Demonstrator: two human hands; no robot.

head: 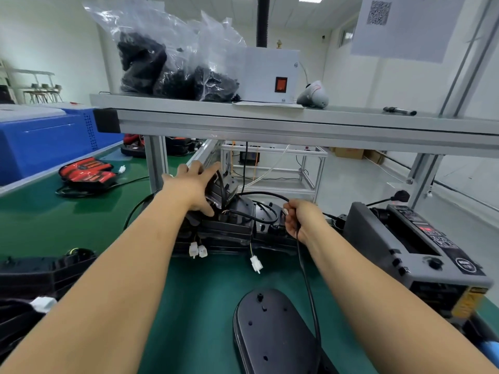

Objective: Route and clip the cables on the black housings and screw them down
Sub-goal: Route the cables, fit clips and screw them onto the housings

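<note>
Clasping the tilted black housing [226, 188] atop the stack at the table's [205, 292] far side, the left grip [195, 184] is wrapping around it; the right grip [299, 220] is pinching its cable [310, 292]. Keeping slack while routing is probably helping avoid snags.

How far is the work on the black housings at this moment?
Done: no clipped cable or screw shows yet. In hand: the left hand holds a tilted black housing, the right hand pinches a black cable. Left: routing, clipping and screwing; white connectors hang loose from the stacked housings.
</note>
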